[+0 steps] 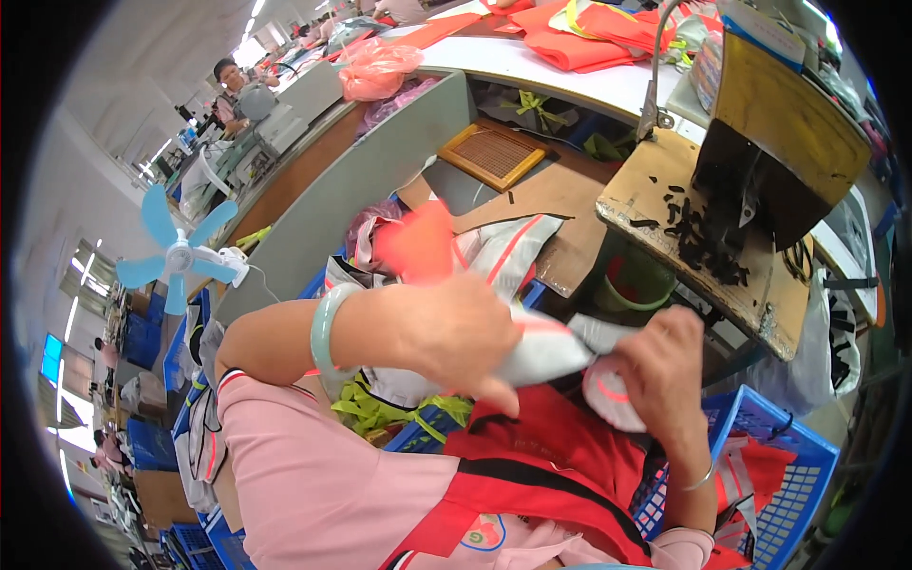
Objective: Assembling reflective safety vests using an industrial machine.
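Observation:
My left hand (451, 332), a pale green bangle at its wrist, is curled at the end of a grey-white fabric piece (546, 351) with an orange stripe. Its thumb sticks out and its fingertips are partly hidden. Over my lap, my right hand (660, 366), wearing a thin metal bangle, is closed on a bunched part of grey-white fabric (608, 394) with the same striping. Both hands are slightly blurred. Below them lies my red apron (546, 442) with a black band. Beyond my left hand, more grey and orange fabric pieces (513, 247) are heaped, with a blurred orange patch (418, 242) among them.
A blue plastic basket (793, 475) with red pieces stands at my right. Black scraps (703, 242) litter a worn board (646, 190) under a dark machine housing (788, 123). A green bin (636, 285) sits below. A fan (179, 255) stands left; a person (233, 95) sits farther off.

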Tool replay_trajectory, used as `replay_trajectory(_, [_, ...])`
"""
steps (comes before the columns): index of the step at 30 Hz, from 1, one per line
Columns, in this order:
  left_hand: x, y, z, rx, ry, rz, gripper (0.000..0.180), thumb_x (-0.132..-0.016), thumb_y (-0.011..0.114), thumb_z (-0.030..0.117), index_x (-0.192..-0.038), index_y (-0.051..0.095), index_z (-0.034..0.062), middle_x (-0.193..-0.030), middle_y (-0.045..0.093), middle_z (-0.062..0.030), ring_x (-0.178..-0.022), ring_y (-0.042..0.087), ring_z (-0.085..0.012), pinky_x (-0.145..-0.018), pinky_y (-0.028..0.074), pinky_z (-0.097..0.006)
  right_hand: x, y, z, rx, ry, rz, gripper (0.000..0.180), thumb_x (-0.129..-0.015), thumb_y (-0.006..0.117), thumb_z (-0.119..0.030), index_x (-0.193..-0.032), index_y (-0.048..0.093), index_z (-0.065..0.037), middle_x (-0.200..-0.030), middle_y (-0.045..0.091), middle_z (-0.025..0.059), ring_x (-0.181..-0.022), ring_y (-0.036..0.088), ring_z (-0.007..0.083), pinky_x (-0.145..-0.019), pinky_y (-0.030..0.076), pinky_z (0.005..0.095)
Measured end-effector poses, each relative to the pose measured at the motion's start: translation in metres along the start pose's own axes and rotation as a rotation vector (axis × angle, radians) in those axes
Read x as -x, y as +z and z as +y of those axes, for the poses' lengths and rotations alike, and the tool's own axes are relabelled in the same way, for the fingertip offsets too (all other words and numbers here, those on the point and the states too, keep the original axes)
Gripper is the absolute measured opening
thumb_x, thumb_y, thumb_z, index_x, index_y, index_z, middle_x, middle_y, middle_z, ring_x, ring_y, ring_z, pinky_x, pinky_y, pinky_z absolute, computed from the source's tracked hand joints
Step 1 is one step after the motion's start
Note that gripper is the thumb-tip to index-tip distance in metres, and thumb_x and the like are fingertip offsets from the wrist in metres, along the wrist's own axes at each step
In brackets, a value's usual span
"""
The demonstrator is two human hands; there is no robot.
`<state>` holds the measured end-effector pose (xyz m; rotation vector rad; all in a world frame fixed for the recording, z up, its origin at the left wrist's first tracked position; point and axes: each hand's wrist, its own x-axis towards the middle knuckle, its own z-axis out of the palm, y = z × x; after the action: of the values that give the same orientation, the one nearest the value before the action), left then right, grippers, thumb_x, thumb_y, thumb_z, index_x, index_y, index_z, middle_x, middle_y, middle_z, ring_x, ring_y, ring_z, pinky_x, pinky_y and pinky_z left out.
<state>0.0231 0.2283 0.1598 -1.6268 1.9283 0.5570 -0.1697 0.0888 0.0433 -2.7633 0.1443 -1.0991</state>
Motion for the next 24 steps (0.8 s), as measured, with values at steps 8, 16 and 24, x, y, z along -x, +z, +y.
replay_trajectory(8, [-0.140, 0.076, 0.010, 0.788, 0.613, -0.110, 0.063, -0.087, 0.053, 0.060, -0.098, 0.068, 0.0000, -0.087, 0.066, -0.0216, -0.082, 0.062, -0.0317, -0.075, 0.047, -0.039, 0.048, -0.028, -0.025, -0.251, 0.141, -0.348, 0.017, -0.070, 0.072, -0.017, -0.077, 0.059, -0.010, -0.067, 0.053, 0.0042, -0.063, 0.055, 0.0240, -0.058, 0.041, 0.0360])
replay_trajectory(16, [-0.153, -0.002, 0.007, 0.881, 0.612, 0.673, 0.034, -0.079, 0.075, 0.026, -0.094, 0.066, -0.0029, -0.082, 0.067, -0.0133, -0.071, 0.063, -0.0176, -0.064, 0.049, -0.028, 0.041, -0.080, 0.029, 0.004, 0.393, -0.070, 0.013, -0.073, 0.069, -0.011, -0.084, 0.063, -0.006, -0.075, 0.060, 0.0117, -0.072, 0.057, 0.0313, -0.064, 0.041, 0.0391])
replay_trajectory(24, [-0.201, -0.050, -0.009, 1.043, 0.459, 0.571, 0.019, -0.081, 0.072, 0.011, -0.096, 0.068, -0.0010, -0.081, 0.064, 0.0017, -0.075, 0.055, -0.0040, -0.067, 0.046, -0.021, 0.032, -0.073, 0.100, -0.238, 0.612, -0.060, 0.014, -0.083, 0.062, -0.013, -0.089, 0.064, 0.000, -0.072, 0.060, 0.0145, -0.066, 0.057, 0.0308, -0.063, 0.044, 0.0370])
